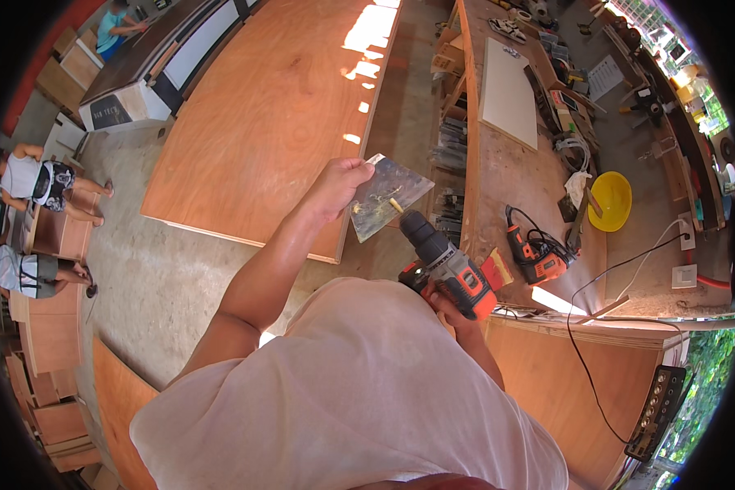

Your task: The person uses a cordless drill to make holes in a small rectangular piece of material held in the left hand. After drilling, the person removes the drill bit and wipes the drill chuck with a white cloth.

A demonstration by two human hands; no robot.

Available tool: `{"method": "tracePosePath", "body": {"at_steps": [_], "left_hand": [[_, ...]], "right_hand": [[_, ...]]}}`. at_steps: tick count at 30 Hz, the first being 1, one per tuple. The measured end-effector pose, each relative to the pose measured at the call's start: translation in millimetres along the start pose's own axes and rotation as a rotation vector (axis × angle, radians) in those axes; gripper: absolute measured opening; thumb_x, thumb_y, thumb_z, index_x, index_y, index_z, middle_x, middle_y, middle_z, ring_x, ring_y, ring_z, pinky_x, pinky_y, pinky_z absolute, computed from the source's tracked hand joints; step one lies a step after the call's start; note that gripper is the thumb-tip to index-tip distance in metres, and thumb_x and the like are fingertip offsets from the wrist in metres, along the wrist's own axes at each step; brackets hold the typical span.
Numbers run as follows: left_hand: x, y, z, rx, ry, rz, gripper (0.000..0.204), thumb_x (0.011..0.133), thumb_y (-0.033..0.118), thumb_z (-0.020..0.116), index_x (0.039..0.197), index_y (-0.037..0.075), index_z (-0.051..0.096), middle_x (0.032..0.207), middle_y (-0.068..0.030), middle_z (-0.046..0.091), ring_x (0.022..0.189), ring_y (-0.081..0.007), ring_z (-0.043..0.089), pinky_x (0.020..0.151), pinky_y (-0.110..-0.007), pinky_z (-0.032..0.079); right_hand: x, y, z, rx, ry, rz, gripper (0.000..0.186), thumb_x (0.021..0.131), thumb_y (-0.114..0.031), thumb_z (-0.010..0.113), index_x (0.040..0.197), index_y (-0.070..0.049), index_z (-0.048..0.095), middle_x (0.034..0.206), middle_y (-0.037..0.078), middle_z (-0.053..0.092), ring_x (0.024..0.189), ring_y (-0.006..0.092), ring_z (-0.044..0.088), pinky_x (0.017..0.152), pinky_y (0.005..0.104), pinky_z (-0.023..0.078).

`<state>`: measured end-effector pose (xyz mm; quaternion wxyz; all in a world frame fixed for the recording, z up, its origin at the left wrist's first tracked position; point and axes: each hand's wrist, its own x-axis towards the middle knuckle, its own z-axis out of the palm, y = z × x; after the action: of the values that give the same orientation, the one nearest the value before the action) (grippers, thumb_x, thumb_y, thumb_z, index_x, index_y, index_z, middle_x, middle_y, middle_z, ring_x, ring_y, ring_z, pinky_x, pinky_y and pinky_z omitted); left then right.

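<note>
My left hand is closed on one edge of a thin square metal plate, thumb on top, and holds it tilted in front of me. Yellowish curled shavings lie on the plate's face. A black and orange cordless drill points up and left toward the plate, with my right hand wrapped round its grip. Out of the chuck comes a gold-coloured bit, its tip at the plate; whether it touches, I cannot tell. The drill body partly hides the right-hand fingers.
A large plywood panel stretches out ahead. To the right, a workbench bears a corded orange power tool, a yellow bowl and a pale board. Black cable hangs near the bench. Two people are at the left, another farther back.
</note>
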<state>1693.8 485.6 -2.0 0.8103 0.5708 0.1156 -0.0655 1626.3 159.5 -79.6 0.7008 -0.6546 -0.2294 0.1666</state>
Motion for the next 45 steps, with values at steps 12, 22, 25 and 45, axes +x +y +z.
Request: {"method": "tracePosePath", "body": {"at_steps": [12,22,25,45], "left_hand": [[-1,-1,-1,0.049,0.013,-0.002,0.021,0.096,0.017,0.054,0.098,-0.002,0.064,0.089,-0.0045,0.066,0.078,-0.0101,0.06,0.072,-0.028,0.049],[2,0,-7,-0.042,0.003,-0.013,0.02,0.096,0.016,0.054,0.097,-0.001,0.064,0.09,-0.0054,0.067,0.079,-0.0107,0.062,0.074,-0.028,0.049],[4,-4,-8,-0.036,0.011,-0.021,0.021,0.096,0.016,0.054,0.097,-0.002,0.064,0.09,-0.0058,0.067,0.079,-0.011,0.062,0.074,-0.028,0.05],[2,0,-7,-0.019,0.009,-0.029,0.023,0.096,0.016,0.053,0.101,-0.004,0.064,0.092,-0.0075,0.067,0.08,-0.0119,0.063,0.074,-0.028,0.05]], "right_hand": [[4,-13,5,0.078,0.077,0.055,0.018,0.079,-0.003,0.066,0.096,-0.004,0.063,0.083,0.003,0.064,0.073,0.0112,0.059,0.062,0.0275,0.047],[1,-13,6,0.086,0.064,0.038,0.018,0.079,-0.001,0.065,0.097,-0.003,0.064,0.082,0.002,0.063,0.072,0.0117,0.058,0.062,0.0273,0.047],[-2,-10,3,0.058,0.048,0.056,0.019,0.079,-0.001,0.066,0.098,-0.003,0.064,0.083,0.003,0.064,0.072,0.0122,0.059,0.062,0.0274,0.048],[-5,-13,0,0.032,0.039,0.117,0.021,0.074,-0.005,0.065,0.095,-0.004,0.061,0.082,0.003,0.06,0.073,0.0137,0.057,0.066,0.0293,0.048]]}}
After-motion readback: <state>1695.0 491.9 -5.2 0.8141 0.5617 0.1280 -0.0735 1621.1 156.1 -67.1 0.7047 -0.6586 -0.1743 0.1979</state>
